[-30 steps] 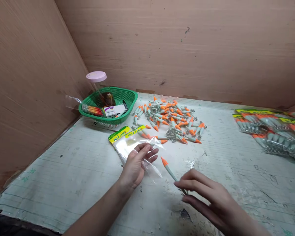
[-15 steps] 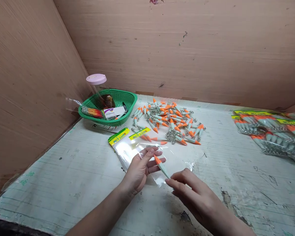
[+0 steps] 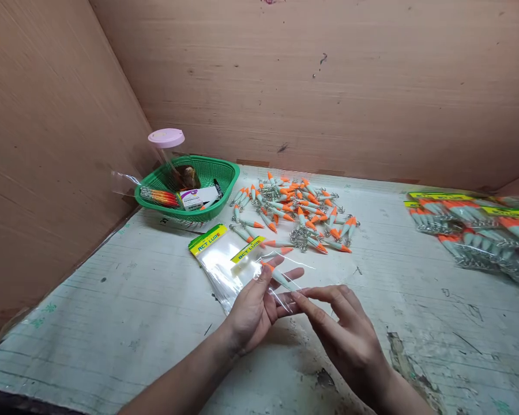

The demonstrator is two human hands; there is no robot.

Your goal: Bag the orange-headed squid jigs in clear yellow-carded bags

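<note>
My left hand [image 3: 259,300] holds a clear bag with a yellow header [image 3: 248,249], its thumb on top and its other fingers spread beneath. An orange-tipped pale green lure [image 3: 281,278] lies over that palm at the bag. At the lure's lower end is my right hand [image 3: 343,323], thumb and index finger closed on it; the hook end is hidden. Behind my left hand lies a stack of flat clear bags [image 3: 214,259] with yellow and green headers. Beyond the hands is a pile of similar lures [image 3: 300,204] with metal hooks.
A green basket [image 3: 185,214] at the back left holds a pink-lidded clear container [image 3: 166,138], a small box and a packet of colourful sticks. Filled lure bags [image 3: 480,230] are heaped at the right. Wooden panels stand at the left and back of the white table [image 3: 112,323].
The lure has tilted flatter, its orange tip now by my left thumb. The bag has shifted slightly right and down in my left hand. My right hand has moved up a little.
</note>
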